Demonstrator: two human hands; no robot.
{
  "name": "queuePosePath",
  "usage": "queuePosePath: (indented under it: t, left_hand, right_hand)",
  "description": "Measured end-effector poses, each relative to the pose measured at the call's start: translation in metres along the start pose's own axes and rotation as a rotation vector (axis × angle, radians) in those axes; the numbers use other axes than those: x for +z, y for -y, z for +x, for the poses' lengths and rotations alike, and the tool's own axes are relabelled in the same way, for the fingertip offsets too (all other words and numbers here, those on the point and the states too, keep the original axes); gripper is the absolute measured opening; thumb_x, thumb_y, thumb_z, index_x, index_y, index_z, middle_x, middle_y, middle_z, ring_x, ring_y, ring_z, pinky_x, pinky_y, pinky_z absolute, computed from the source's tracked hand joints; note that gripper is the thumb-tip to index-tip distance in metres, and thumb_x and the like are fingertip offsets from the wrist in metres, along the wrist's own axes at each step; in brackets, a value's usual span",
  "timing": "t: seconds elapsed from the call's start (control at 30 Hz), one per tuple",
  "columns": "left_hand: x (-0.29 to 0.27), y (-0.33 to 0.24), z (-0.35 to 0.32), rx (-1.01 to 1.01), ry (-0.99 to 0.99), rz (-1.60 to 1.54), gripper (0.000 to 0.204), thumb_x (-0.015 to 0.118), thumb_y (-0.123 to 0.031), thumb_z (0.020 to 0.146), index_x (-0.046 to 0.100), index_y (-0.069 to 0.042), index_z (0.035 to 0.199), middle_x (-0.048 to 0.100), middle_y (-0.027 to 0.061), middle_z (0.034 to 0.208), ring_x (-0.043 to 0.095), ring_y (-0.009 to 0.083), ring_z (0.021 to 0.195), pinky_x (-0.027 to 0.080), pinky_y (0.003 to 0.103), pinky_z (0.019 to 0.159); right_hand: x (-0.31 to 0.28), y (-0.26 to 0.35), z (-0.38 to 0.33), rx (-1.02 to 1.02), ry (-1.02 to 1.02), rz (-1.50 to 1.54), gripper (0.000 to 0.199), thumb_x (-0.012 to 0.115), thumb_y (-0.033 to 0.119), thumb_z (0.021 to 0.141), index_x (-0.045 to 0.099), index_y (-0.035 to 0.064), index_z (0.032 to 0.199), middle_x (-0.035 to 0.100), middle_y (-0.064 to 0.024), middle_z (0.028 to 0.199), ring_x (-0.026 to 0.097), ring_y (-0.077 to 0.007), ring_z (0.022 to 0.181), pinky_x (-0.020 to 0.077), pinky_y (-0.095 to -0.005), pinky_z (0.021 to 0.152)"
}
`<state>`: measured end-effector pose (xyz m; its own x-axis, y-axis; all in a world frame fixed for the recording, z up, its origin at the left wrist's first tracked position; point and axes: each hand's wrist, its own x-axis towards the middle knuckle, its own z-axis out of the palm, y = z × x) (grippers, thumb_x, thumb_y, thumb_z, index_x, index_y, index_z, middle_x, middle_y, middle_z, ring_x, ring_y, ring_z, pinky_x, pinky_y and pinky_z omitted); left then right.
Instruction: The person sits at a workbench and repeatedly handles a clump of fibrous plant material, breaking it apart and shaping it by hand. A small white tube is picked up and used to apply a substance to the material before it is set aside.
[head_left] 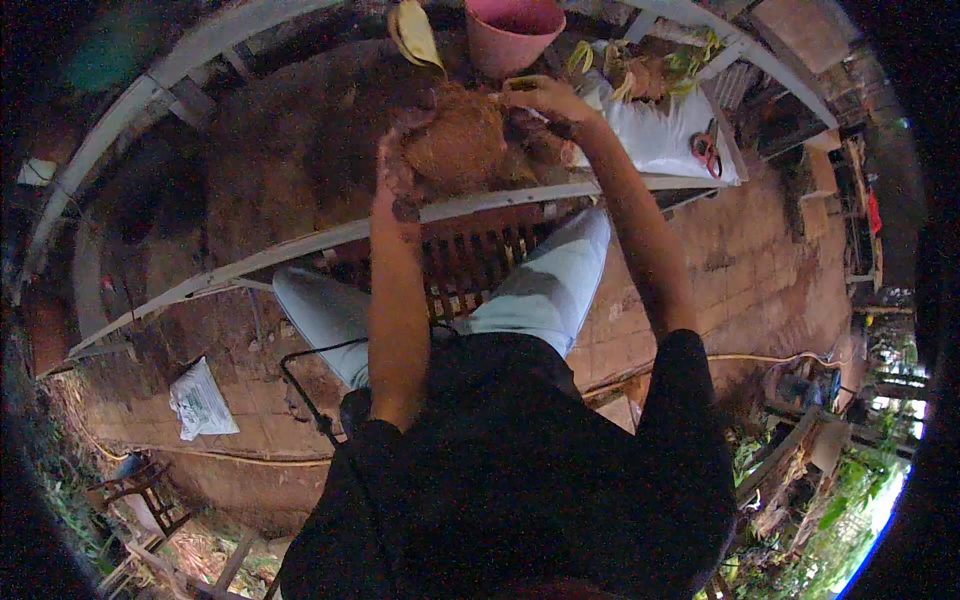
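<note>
At the bench's (300,243) near edge, both hands, left (398,170) and right (540,100), gripped a fibre clump (455,145); a pink pot (513,35) stood behind, contents unseen.

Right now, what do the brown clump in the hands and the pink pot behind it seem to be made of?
The brown clump, held between the left hand and right hand, looks like coarse coconut husk or root fibre: matte, shaggy, rust-brown. The pink pot looks like moulded plastic: smooth, evenly coloured wall with a thin rim.

Left hand (398,170) and right hand (545,100) grip a brown fibrous clump (455,145) beside a pink pot (512,35).
</note>
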<state>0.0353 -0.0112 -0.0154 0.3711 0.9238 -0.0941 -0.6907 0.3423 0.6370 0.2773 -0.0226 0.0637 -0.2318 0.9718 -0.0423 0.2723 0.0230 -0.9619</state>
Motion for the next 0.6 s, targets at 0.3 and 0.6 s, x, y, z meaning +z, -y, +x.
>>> queuePosePath:
  t: [0.3,0.6]
  left_hand:
    - [0.059,-0.021,-0.049,0.134,0.133,0.344,0.046,0.059,-0.047,0.082,0.062,-0.004,0.098,0.062,0.0109,0.104,0.058,0.0267,0.102,0.047,0.042,0.091]
    - [0.061,-0.012,-0.045,-0.06,0.338,0.23,0.06,0.069,-0.024,0.081,0.044,-0.004,0.131,0.052,0.0116,0.127,0.055,0.0238,0.114,0.05,0.039,0.093]
  right_hand:
    - [-0.042,0.109,0.022,-0.198,0.249,-0.541,0.026,0.073,0.03,0.078,0.061,0.0066,0.077,0.051,0.0049,0.066,0.044,-0.0044,0.061,0.0323,-0.0236,0.053]
    - [-0.05,0.144,0.042,-0.28,0.428,-0.734,0.031,0.07,0.033,0.076,0.063,0.0031,0.081,0.06,-0.0032,0.07,0.056,-0.0146,0.065,0.0461,-0.0315,0.059]
